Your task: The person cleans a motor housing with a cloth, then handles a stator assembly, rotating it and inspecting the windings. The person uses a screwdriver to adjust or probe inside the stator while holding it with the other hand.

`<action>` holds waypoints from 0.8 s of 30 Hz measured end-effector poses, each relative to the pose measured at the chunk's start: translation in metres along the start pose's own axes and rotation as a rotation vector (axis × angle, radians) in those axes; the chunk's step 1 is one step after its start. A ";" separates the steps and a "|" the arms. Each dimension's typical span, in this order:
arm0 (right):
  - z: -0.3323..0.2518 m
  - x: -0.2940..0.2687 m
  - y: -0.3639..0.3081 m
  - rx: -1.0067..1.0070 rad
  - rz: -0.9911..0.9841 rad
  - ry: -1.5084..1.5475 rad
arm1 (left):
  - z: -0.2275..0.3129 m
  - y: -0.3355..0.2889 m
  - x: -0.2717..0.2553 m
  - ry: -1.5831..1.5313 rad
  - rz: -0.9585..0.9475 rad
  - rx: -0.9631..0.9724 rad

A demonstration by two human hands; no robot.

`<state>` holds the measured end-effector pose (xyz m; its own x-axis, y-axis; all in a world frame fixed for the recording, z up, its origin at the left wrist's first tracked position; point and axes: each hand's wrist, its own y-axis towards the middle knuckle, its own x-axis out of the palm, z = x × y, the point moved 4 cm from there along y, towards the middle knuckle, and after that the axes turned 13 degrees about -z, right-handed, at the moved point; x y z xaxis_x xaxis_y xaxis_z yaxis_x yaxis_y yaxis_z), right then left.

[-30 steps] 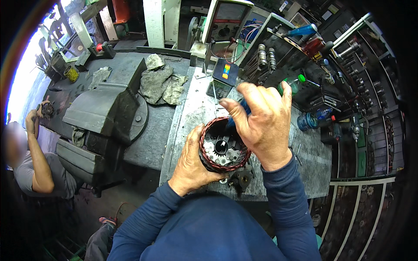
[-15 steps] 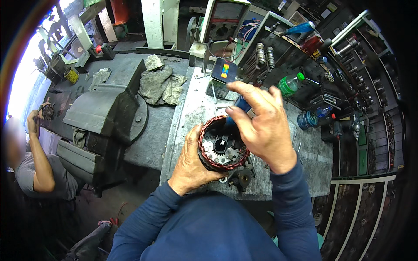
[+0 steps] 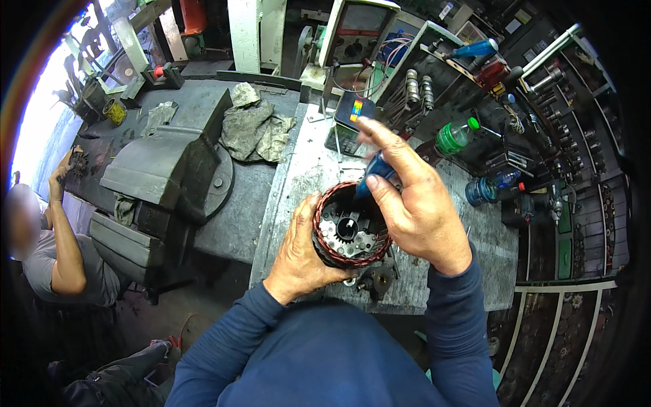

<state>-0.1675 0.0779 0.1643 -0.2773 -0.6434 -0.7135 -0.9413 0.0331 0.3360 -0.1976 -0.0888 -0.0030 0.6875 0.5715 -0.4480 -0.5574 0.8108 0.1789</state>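
A round alternator stator [image 3: 316,234] with reddish-brown copper windings around its rim stands on the worktable. Inside it sit a metal plate and a dark central ring. My left hand [image 3: 298,254] is wrapped around its left side, thumb at the near edge. Above its far right rim, my right hand [image 3: 417,210] grips the blue handle of a screwdriver [image 3: 378,169] between thumb and fingers. The handle tilts down toward the opening; the tip is hidden inside. Some fingers of that hand are blurred. Small dark metal parts [image 3: 376,279] lie just beyond the stator's near right side.
A large bench vise [image 3: 163,163] stands at left, with grey rags [image 3: 251,129] behind it. A black box [image 3: 349,112], a green bottle [image 3: 456,137] and a blue bottle [image 3: 480,192] stand at the back. Tool racks [image 3: 563,142] line the right. A co-worker [image 3: 64,264] handles a part at far left.
My right hand has shifted slightly right and turned, showing more of the blue handle. The stator stays in my left hand. The co-worker's hand has moved slightly.
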 end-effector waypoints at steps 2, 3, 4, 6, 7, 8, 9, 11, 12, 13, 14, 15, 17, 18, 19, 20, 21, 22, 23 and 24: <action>0.002 0.002 0.002 0.042 -0.068 -0.013 | 0.000 0.001 0.000 -0.024 0.006 0.027; 0.002 0.002 0.005 0.071 -0.012 -0.174 | -0.001 0.001 0.000 -0.059 -0.009 0.020; 0.000 0.002 0.005 0.068 -0.018 -0.232 | 0.000 0.001 0.000 -0.028 -0.002 0.021; -0.005 0.000 0.007 0.092 0.046 -0.269 | 0.000 0.001 -0.001 0.023 0.003 0.027; -0.007 -0.004 0.006 0.087 0.002 -0.175 | 0.000 0.001 -0.001 0.034 0.005 0.033; -0.007 -0.008 0.004 0.139 0.013 -0.088 | 0.001 0.001 -0.001 0.040 0.004 0.041; -0.011 -0.018 0.000 0.097 0.076 -0.051 | 0.001 0.001 -0.001 0.047 0.007 0.049; -0.011 -0.034 -0.010 0.126 0.158 0.009 | 0.001 0.001 -0.001 0.020 0.009 0.052; -0.011 -0.040 -0.014 0.126 0.133 0.000 | 0.001 0.002 -0.001 0.002 0.009 0.066; -0.006 -0.039 -0.017 0.172 0.102 0.019 | 0.000 0.002 0.000 -0.031 -0.010 0.045; -0.001 -0.040 -0.021 0.211 0.090 0.045 | -0.001 0.003 0.000 -0.023 -0.006 0.048; 0.003 -0.038 -0.023 0.237 0.071 0.006 | -0.001 0.002 0.000 -0.019 -0.009 0.051; 0.008 -0.036 -0.028 0.187 0.127 -0.019 | 0.000 0.001 0.000 0.008 0.014 0.064; 0.010 -0.034 -0.029 0.161 0.157 -0.030 | -0.001 0.001 0.001 0.004 -0.007 0.042; 0.012 -0.033 -0.031 0.166 0.140 -0.020 | -0.002 0.001 0.001 -0.014 -0.009 0.039; 0.014 -0.030 -0.031 0.175 0.129 -0.027 | -0.002 0.001 0.001 -0.036 -0.003 0.055; 0.014 -0.028 -0.032 0.174 0.117 -0.038 | -0.003 0.001 0.002 -0.047 -0.010 0.036; 0.013 -0.027 -0.032 0.157 0.116 -0.050 | -0.003 0.001 0.002 -0.061 -0.008 0.032; 0.012 -0.026 -0.032 0.164 0.103 -0.052 | -0.004 0.001 0.002 -0.071 -0.008 0.027; 0.011 -0.025 -0.031 0.168 0.085 -0.052 | -0.004 0.001 0.002 -0.080 -0.008 0.023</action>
<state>-0.1332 0.1010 0.1645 -0.3631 -0.5925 -0.7191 -0.9316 0.2156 0.2927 -0.1987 -0.0869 -0.0075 0.7274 0.5729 -0.3778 -0.5420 0.8173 0.1959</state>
